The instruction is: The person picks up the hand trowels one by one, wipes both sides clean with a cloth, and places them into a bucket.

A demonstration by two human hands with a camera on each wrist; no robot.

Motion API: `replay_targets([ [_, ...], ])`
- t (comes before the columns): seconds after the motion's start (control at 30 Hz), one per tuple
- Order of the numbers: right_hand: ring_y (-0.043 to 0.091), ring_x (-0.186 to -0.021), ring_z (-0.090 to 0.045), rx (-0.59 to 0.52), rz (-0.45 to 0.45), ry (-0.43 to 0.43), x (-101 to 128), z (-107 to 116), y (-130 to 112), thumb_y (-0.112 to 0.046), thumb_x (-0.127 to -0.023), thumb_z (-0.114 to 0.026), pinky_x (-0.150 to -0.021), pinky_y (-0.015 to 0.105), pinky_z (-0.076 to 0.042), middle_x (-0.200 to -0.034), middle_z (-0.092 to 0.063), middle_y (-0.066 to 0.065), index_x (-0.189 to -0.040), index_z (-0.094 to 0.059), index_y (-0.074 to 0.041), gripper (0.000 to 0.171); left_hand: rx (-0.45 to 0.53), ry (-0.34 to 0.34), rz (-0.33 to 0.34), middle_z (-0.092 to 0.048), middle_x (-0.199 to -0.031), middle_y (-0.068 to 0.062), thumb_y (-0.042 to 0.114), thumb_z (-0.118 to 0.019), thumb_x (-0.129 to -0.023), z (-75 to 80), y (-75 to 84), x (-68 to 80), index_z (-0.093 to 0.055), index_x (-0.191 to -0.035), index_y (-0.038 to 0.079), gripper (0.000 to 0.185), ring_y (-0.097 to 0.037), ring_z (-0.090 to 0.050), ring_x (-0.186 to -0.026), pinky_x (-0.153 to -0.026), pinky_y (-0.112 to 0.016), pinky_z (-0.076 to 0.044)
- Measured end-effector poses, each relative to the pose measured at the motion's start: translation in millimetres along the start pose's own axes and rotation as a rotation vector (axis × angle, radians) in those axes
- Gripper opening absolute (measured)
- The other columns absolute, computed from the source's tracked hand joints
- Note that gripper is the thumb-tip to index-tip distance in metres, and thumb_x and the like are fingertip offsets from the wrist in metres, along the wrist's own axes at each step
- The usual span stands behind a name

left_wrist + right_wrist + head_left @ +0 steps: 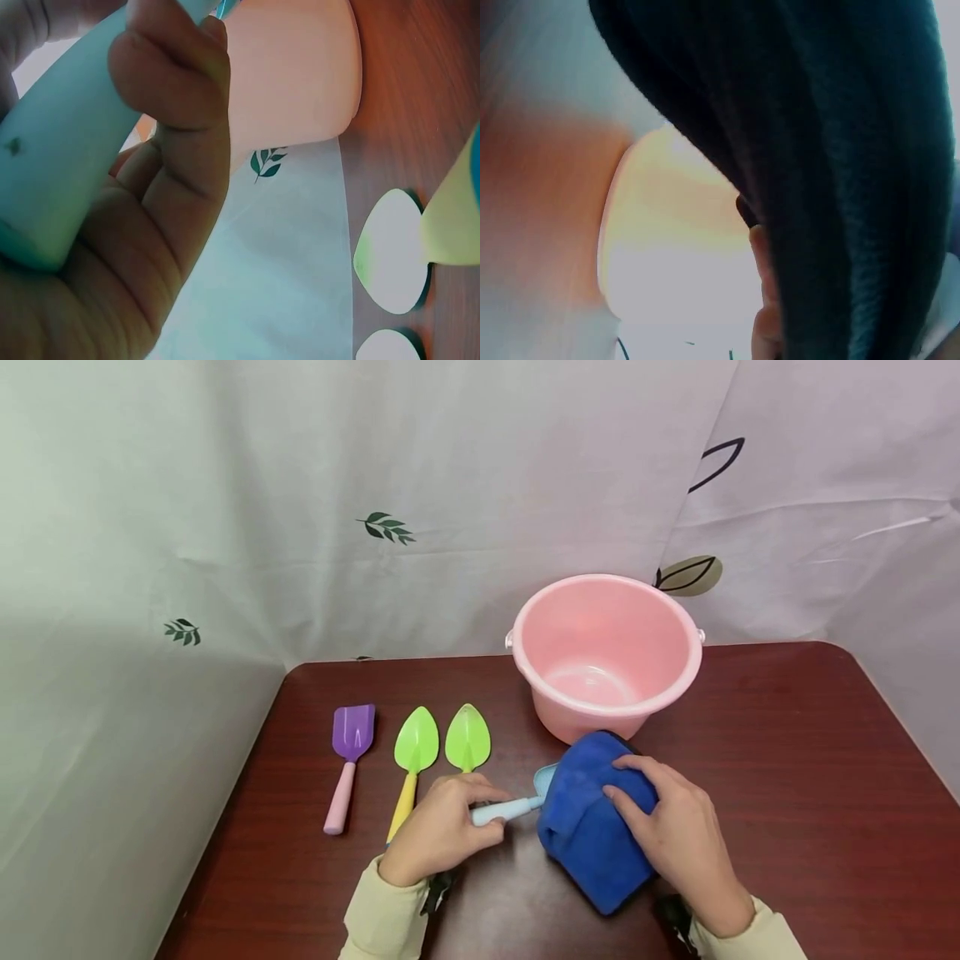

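From my remote seat, the largest thing in the head view is the white fabric backdrop with printed leaves [450,468]; below it spreads the reddish-brown wood-grain table [795,760]; at about one o'clock of the table stands a round pink plastic bucket [581,722], upright, nothing visible inside it.

Just beside the bucket, at its six o'clock, I have the soft, bright-blue cloth [592,818]; my right hand [682,835] comes in from the cloth's four o'clock, thumb and fingers gripping it; my left hand [447,827] grasps the pale-blue hand shovel [504,811] by its rounded handle.

At ten o'clock from that left hand lies a purple flat-bladed shovel with a pink handle [351,735]; at eleven, a lime-green pointed trowel with a yellow handle [416,739]; near twelve, a second lime-green trowel [468,739], its handle hidden by the hand.

The relation I judge decisive: the pale-blue shovel's long axis runs from the left hand towards two o'clock, its head partly hidden at the cloth's edge; the left hand is nearer, the right lies beyond, across the cloth; whether the cloth wraps underneath, I cannot tell.

I read no brand, label or writing; a small dark handle mark in the left wrist view is illegible.
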State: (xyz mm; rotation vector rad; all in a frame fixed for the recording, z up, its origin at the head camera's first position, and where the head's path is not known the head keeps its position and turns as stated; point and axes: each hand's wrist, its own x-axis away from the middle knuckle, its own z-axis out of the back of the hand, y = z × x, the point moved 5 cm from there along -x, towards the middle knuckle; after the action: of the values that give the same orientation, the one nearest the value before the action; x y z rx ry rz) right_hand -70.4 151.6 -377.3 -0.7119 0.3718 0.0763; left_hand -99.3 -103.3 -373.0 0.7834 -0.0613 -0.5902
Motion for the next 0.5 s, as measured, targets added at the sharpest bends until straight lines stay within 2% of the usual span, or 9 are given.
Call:
replay_targets([
  [0.13, 0.033, -0.089, -0.071, 0.007, -0.012, -0.020, 0, 8, 7, -0.016, -0.082, -0.084, -0.074, 0.056, -0.055, -0.110, -0.073, 0.014, -0.112, -0.073, -0.018, 0.033, 0.001, -0.002, 0.014, -0.065, -0.082, 0.014, 0.006, -0.070, -0.074, 3.3, -1.9, 0.1, -0.079, -0.093, 0.015, 0.022, -0.002, -0.056, -0.074, -0.066, -0.021, -0.048],
  [0.2, 0.026, -0.069, -0.069, -0.002, -0.027, -0.039, -1, 13, 11, -0.017, -0.084, -0.082, -0.065, 0.046, -0.055, -0.109, -0.073, 0.014, -0.113, -0.072, -0.020, 0.031, -0.011, 0.001, 0.024, -0.065, -0.083, 0.013, 0.006, -0.070, -0.074, 4.8, -3.4, 0.5, -0.079, -0.092, 0.014, 0.022, -0.002, -0.057, -0.074, -0.067, -0.021, -0.048],
  [0.23, 0.022, -0.067, -0.067, -0.012, -0.032, -0.048, -1, 16, 13, -0.017, -0.085, -0.081, -0.064, 0.040, -0.054, -0.110, -0.073, 0.013, -0.114, -0.071, -0.021, 0.031, -0.016, 0.003, 0.031, -0.065, -0.083, 0.013, 0.006, -0.070, -0.074, 5.5, -4.2, 0.7, -0.079, -0.092, 0.014, 0.021, -0.002, -0.056, -0.074, -0.066, -0.021, -0.048],
  [0.37, 0.004, -0.076, -0.063, -0.094, -0.045, -0.083, 0, 26, 18, -0.018, -0.090, -0.077, -0.067, 0.016, -0.045, -0.115, -0.072, 0.005, -0.118, -0.070, -0.030, 0.031, -0.027, 0.011, 0.046, -0.065, -0.083, 0.014, 0.006, -0.070, -0.074, 7.1, -6.0, 1.2, -0.079, -0.092, 0.014, 0.021, -0.002, -0.056, -0.074, -0.065, -0.021, -0.048],
  [0.43, 0.001, -0.098, -0.062, -0.146, -0.040, -0.104, 0, 28, 18, -0.019, -0.092, -0.076, -0.078, 0.011, -0.044, -0.118, -0.071, -0.001, -0.119, -0.070, -0.033, 0.032, -0.022, 0.008, 0.051, -0.065, -0.082, 0.014, 0.006, -0.070, -0.074, 6.8, -5.9, 1.0, -0.079, -0.091, 0.014, 0.021, -0.002, -0.056, -0.073, -0.065, -0.021, -0.048],
  [0.5, -0.001, -0.105, -0.061, -0.191, -0.044, -0.137, 1, 28, 17, -0.020, -0.093, -0.074, -0.080, 0.011, -0.045, -0.120, -0.070, -0.004, -0.120, -0.070, -0.036, 0.032, -0.018, 0.002, 0.053, -0.065, -0.082, 0.013, 0.006, -0.071, -0.074, 5.5, -5.3, 0.7, -0.079, -0.091, 0.014, 0.021, -0.002, -0.056, -0.074, -0.066, -0.022, -0.048],
])
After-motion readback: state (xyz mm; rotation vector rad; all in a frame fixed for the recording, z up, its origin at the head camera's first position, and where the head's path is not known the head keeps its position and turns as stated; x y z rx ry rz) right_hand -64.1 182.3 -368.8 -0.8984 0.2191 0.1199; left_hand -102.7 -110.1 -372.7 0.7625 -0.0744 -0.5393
